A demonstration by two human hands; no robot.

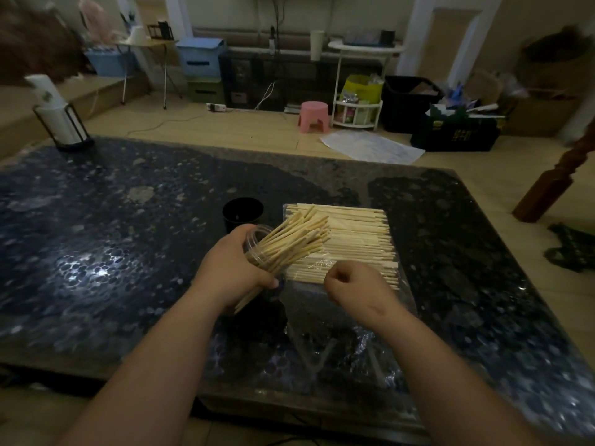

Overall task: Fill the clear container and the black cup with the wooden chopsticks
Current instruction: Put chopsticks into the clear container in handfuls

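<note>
The left hand (pixel 231 268) hides most of the clear container (pixel 254 249).

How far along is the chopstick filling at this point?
Done: clear container already holds a thick bundle, tilted in the left hand. In hand: right hand curls over the flat chopstick pile, seemingly picking more. Left: black cup looks empty; much pile remains.

Dim room, tan floor (pixel 244 130), dark speckled table (pixel 96 220), 1 pink stool (pixel 314 115), blue bins (pixel 199 57), white rack (pixel 363 46)
</note>
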